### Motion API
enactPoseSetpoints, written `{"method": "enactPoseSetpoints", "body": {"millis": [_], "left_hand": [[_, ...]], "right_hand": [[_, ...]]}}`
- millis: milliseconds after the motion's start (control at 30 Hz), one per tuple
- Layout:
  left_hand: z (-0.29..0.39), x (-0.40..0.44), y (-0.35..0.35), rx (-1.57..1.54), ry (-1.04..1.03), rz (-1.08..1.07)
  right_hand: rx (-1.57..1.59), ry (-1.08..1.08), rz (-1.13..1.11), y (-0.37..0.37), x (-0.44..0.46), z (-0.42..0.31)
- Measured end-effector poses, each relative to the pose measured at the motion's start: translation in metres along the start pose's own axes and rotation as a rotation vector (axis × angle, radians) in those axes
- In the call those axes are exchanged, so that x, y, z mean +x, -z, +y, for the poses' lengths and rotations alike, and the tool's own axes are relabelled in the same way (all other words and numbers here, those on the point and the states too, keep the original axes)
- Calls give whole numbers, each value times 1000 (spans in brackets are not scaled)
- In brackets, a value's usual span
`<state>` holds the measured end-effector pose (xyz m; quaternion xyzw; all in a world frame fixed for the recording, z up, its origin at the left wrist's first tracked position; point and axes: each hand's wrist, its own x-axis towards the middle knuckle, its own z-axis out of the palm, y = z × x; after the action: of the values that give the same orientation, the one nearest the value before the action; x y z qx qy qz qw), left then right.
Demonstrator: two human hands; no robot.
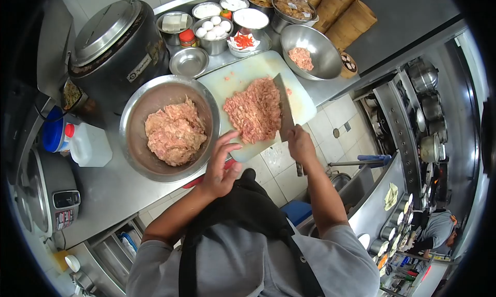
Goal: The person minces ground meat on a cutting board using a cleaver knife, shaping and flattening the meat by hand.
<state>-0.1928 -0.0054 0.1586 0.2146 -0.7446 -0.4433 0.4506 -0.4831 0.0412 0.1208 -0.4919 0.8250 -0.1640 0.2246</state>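
Pink minced meat point(253, 111) looks soft, sticky, best scooped underneath; at its three o'clock, right hand's point(302, 144) fingers clamp a broad steel cleaver point(285, 103); left hand's point(219, 174) fingers spread apart.

Our steel counter point(106, 186) before us, large meat-filled bowl point(125, 126) beside our pale cutting board point(298, 93), shallow round dish point(189, 63) behind, mixing bowl point(328, 56) at right, white jug point(91, 147) at left.
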Motion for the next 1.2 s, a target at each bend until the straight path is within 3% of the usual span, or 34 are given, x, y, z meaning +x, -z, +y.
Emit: {"method": "enactPoseSetpoints", "body": {"millis": [67,200,367,500,733,867,933,1033,1133,1200], "left_hand": [[-1,4,-4,1,41,11],[-15,4,-21,19,96,73],[-36,5,-40,26,183,130],[-43,18,-56,104,220,111],[-43,84,-110,166,62,276],[-49,120,-139,340,1,224],[-61,130,-151,433,90,141],[-92,132,-162,658,193,41],[-108,118,-160,834,572,77],[-106,102,-148,800,627,160]], "right_hand": [[-310,-25,-4,0,-27,-52],[-393,96,27,-34,-36,-66],[-380,104,59,40,-46,-58],[-378,119,113,51,-32,-35],[-35,343,58,87,2,-28],[248,253,-257,101,30,9],[297,257,-328,105,38,22],[524,75,-533,134,43,23],[472,104,-441,147,57,59],[389,207,-326,146,68,93]]}}
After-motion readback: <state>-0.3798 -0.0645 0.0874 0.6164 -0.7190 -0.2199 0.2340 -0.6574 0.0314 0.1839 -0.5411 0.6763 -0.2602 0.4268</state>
